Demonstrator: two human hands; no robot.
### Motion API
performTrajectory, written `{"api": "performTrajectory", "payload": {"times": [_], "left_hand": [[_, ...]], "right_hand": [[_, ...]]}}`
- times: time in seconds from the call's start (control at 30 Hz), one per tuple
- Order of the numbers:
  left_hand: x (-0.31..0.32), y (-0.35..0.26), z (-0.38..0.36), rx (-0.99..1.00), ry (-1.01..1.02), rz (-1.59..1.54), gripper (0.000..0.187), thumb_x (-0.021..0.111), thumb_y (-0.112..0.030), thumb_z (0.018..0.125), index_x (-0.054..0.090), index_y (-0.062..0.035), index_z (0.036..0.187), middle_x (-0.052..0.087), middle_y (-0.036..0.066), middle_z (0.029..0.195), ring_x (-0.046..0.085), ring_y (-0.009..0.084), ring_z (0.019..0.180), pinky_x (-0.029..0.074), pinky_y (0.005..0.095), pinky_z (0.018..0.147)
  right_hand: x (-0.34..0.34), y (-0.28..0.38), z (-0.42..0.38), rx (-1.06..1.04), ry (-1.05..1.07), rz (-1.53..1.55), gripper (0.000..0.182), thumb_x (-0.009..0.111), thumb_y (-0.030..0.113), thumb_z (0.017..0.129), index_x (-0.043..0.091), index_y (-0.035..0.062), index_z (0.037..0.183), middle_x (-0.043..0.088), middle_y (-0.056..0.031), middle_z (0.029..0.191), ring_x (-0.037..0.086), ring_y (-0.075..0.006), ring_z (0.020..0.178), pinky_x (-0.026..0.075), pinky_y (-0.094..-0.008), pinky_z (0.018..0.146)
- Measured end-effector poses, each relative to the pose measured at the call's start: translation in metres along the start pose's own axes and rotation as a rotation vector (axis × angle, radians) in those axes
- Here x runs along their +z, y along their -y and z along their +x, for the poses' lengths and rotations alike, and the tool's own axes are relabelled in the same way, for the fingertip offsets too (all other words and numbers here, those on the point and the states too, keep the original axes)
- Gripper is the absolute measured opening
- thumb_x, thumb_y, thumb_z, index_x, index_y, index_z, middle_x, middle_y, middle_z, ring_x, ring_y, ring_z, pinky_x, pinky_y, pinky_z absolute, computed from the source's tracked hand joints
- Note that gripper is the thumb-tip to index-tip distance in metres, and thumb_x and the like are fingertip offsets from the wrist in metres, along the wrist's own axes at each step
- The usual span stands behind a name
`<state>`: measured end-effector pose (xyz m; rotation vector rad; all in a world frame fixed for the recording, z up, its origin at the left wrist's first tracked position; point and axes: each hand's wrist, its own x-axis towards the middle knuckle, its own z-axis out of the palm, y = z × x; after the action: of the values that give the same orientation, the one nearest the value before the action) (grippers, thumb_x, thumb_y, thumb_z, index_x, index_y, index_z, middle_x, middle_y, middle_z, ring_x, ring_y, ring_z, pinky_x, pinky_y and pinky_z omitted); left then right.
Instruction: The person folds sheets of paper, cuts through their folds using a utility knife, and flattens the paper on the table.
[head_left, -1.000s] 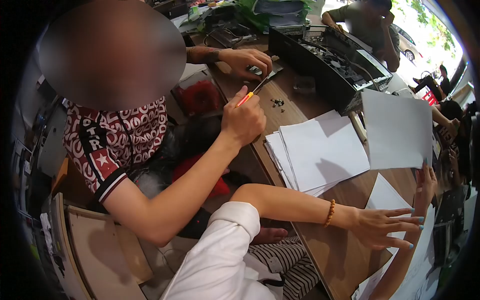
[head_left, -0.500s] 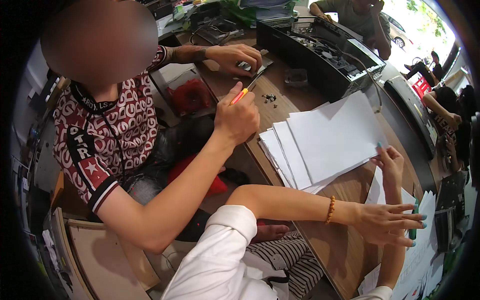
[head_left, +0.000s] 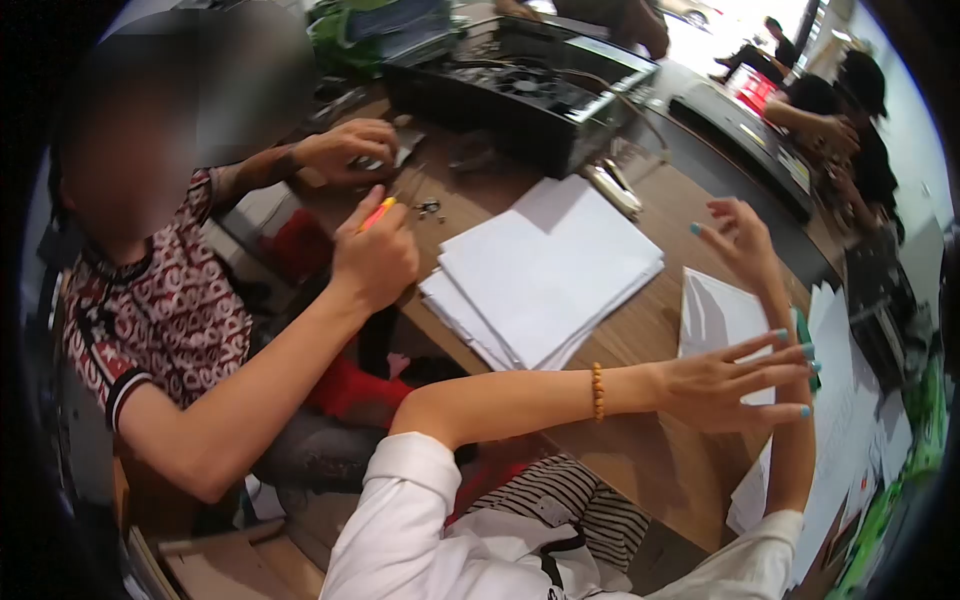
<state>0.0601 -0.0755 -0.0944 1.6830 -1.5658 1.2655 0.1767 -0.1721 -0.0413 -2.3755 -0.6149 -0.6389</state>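
Note:
My left hand (head_left: 725, 385), with a beaded bracelet at the wrist, reaches across my right forearm with its fingers stretched out. Nothing is in it. My right hand (head_left: 745, 240) is raised beyond it, fingers apart and holding nothing, to the right of a stack of white paper (head_left: 550, 265). The sheets lie slightly fanned on the wooden table (head_left: 640, 430). A stapler (head_left: 612, 190) rests by the stack's far corner. Near my hands lies another white sheet (head_left: 715, 305), partly shaded. A green item (head_left: 803, 335) shows partly behind my right forearm.
To the left, a co-worker's hand (head_left: 375, 250) grips a yellow-and-red-handled tool (head_left: 376, 215) near small screws (head_left: 430, 208). An opened computer case (head_left: 500, 95) stands at the back. More papers (head_left: 825, 400) lie at right. Other people sit farther off.
My right hand has let go of the top sheet and lifted away from the stack. The paper now lies flatter and more together. The view has shifted, bringing the stapler into sight.

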Motion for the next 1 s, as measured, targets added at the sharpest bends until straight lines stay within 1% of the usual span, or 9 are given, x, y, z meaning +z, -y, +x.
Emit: {"api": "performTrajectory", "payload": {"times": [0.07, 0.17, 0.2, 0.43, 0.5, 0.57, 0.83, 0.9, 1.0], "left_hand": [[0.004, -0.003, -0.001, 0.018, 0.041, 0.003, 0.048, 0.058, -0.022, 0.083, 0.043, -0.0239, 0.129, 0.038, 0.014, 0.134, 0.037, 0.0287, 0.129, 0.025, 0.0464, 0.11], [0.006, -0.005, -0.003, 0.067, 0.04, -0.009, 0.053, 0.059, -0.021, 0.081, 0.037, -0.0174, 0.129, 0.034, 0.019, 0.138, 0.035, 0.032, 0.129, 0.025, 0.0481, 0.109], [0.007, -0.009, -0.002, 0.071, 0.054, 0.007, 0.052, 0.057, -0.024, 0.083, 0.036, -0.0179, 0.13, 0.032, 0.019, 0.139, 0.035, 0.0317, 0.129, 0.025, 0.0478, 0.109], [0.005, -0.024, 0.01, 0.093, 0.06, 0.025, 0.049, 0.052, -0.026, 0.087, 0.034, -0.0191, 0.131, 0.033, 0.018, 0.141, 0.036, 0.0295, 0.13, 0.022, 0.0464, 0.11], [0.002, -0.027, 0.015, 0.08, 0.061, 0.0, 0.05, 0.052, -0.028, 0.086, 0.034, -0.0187, 0.131, 0.034, 0.018, 0.14, 0.037, 0.029, 0.129, 0.022, 0.0463, 0.11], [-0.004, -0.028, 0.02, 0.115, 0.061, 0.032, 0.051, 0.053, -0.028, 0.085, 0.034, -0.0184, 0.131, 0.035, 0.017, 0.14, 0.038, 0.0289, 0.129, 0.021, 0.0465, 0.111], [-0.056, -0.009, 0.045, 0.014, 0.04, -0.116, 0.047, 0.058, -0.022, 0.082, 0.045, -0.0222, 0.126, 0.042, 0.013, 0.134, 0.041, 0.0277, 0.126, 0.027, 0.045, 0.109], [-0.067, -0.001, 0.053, 0.108, 0.164, -0.008, 0.049, 0.059, -0.022, 0.08, 0.044, -0.022, 0.127, 0.043, 0.012, 0.133, 0.041, 0.0272, 0.126, 0.026, 0.0456, 0.109], [-0.095, 0.01, 0.064, -0.108, 0.278, -0.105, 0.057, 0.061, -0.021, 0.08, 0.039, -0.0228, 0.133, 0.04, 0.012, 0.137, 0.041, 0.0266, 0.126, 0.024, 0.0455, 0.11]], "right_hand": [[-0.034, -0.03, 0.011, -0.011, 0.414, 0.161, 0.034, 0.076, 0.016, 0.07, 0.063, 0.0052, 0.099, 0.061, -0.0074, 0.095, 0.057, -0.0163, 0.079, 0.046, -0.0272, 0.063], [-0.057, -0.044, 0.002, -0.027, 0.668, -0.081, 0.045, 0.082, 0.015, 0.061, 0.062, 0.0084, 0.1, 0.058, -0.0076, 0.099, 0.056, -0.0191, 0.089, 0.048, -0.0296, 0.071], [-0.056, -0.053, -0.004, 0.01, 0.685, -0.109, 0.051, 0.084, 0.014, 0.054, 0.06, 0.009, 0.099, 0.052, -0.0083, 0.105, 0.053, -0.0218, 0.097, 0.048, -0.0323, 0.08], [-0.069, -0.063, -0.026, 0.053, 0.746, -0.237, 0.048, 0.084, 0.013, 0.056, 0.058, 0.0094, 0.097, 0.046, -0.009, 0.111, 0.051, -0.0264, 0.1, 0.044, -0.0356, 0.088], [-0.075, -0.06, -0.024, 0.114, 0.782, -0.251, 0.047, 0.083, 0.012, 0.056, 0.058, 0.0092, 0.096, 0.045, -0.0091, 0.112, 0.049, -0.0262, 0.102, 0.044, -0.0354, 0.088], [-0.081, -0.06, -0.025, -0.104, 0.825, -0.217, 0.045, 0.081, 0.01, 0.057, 0.057, 0.0075, 0.096, 0.05, -0.0104, 0.106, 0.052, -0.0259, 0.097, 0.045, -0.0353, 0.084], [-0.083, -0.01, -0.004, 0.241, 0.885, -0.163, 0.041, 0.078, 0.008, 0.059, 0.056, 0.003, 0.094, 0.059, -0.0121, 0.09, 0.057, -0.0256, 0.081, 0.047, -0.0361, 0.07], [-0.087, -0.014, -0.005, 0.048, 0.831, -0.347, 0.046, 0.081, 0.019, 0.058, 0.059, 0.0034, 0.096, 0.062, -0.014, 0.088, 0.06, -0.0283, 0.084, 0.048, -0.0375, 0.071], [-0.099, -0.004, -0.006, 0.292, 0.772, -0.495, 0.056, 0.081, 0.029, 0.06, 0.055, 0.0048, 0.104, 0.062, -0.0167, 0.097, 0.059, -0.0285, 0.095, 0.048, -0.0378, 0.079]]}}
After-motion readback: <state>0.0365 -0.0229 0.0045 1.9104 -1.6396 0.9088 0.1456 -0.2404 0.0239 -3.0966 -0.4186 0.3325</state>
